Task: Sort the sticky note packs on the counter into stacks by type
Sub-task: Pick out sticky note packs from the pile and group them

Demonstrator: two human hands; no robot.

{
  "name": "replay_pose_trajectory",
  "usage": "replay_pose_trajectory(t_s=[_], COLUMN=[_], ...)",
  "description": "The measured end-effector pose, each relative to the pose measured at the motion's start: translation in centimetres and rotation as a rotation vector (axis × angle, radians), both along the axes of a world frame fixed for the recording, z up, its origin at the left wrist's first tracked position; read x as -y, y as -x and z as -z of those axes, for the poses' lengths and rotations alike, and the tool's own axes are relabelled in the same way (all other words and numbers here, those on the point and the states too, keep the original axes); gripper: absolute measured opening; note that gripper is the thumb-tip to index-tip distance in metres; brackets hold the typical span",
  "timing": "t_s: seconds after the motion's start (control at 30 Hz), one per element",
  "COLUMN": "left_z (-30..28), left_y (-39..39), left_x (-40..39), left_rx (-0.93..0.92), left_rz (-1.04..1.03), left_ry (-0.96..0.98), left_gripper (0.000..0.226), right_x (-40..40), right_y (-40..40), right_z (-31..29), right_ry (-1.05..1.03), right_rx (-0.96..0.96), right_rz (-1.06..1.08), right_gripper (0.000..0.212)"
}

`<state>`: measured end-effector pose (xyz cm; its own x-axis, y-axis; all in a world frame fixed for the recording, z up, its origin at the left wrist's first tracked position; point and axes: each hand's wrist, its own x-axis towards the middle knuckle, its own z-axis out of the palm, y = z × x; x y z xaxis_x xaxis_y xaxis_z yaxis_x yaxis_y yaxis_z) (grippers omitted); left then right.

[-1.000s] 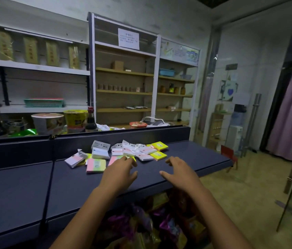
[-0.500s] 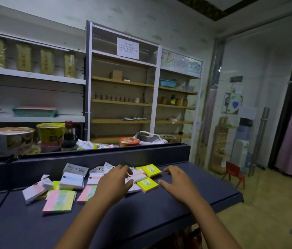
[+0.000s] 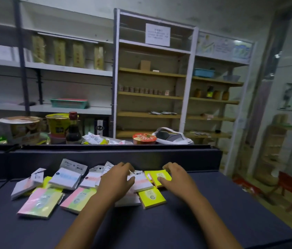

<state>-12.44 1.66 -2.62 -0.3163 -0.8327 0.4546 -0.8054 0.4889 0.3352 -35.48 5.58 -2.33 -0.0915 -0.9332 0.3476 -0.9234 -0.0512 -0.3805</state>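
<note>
Right hand [image 3: 176, 180] grips yellow pack [image 3: 159, 177], long axis running left-right.

Dim bluish indoor light, soft motion blur, wide-angle bending at edges

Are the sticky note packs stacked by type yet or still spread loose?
Spread loose: sticky note packs of mixed types lie scattered and overlapping on the counter, no sorted stacks.
</note>
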Motion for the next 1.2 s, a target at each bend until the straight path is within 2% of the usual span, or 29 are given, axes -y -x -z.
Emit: replay_pose_trajectory(t_s=[0.2, 0.47, 0.7, 0.83, 0.97, 1.1, 1.2], left_z=[1.5, 3.3, 3.3, 3.3, 3.2, 2.6, 2.1], left_y=[1.6, 1.2, 1.0, 0.9, 1.0, 1.2, 1.3], left_x=[2.9, 4.7, 4.5, 4.2, 3.6, 2.6, 2.1], left_rx=[0.018, 0.139, 0.144, 0.017, -0.231, -0.466, -0.603], left_rz=[-0.102, -0.106, -0.077, -0.046, 0.025, 0.106, 0.124], left_ry=[-0.043, -0.245, -0.294, -0.26, -0.159, -0.048, -0.081], left_gripper=[0.027, 0.081, 0.088, 0.082, 0.071, 0.072, 0.076], right_x=[4.9, 7.8, 7.7, 7.6, 7.4, 7.2, 7.1], right_y=[2.0, 2.5, 2.9, 3.5, 4.2, 4.5, 4.7], right_z=[1.6, 2.5, 2.6, 2.9, 3.0, 2.9, 3.0], right_ry=[0.019, 0.129, 0.159, 0.161, 0.171, 0.178, 0.175], right_rx=[0.061, 0.149, 0.186, 0.208, 0.259, 0.311, 0.339], right_rz=[-0.086, -0.152, -0.175, -0.182, -0.186, -0.185, -0.186], right_gripper=[0.042, 0.032, 0.027, 0.024, 0.021, 0.018, 0.017])
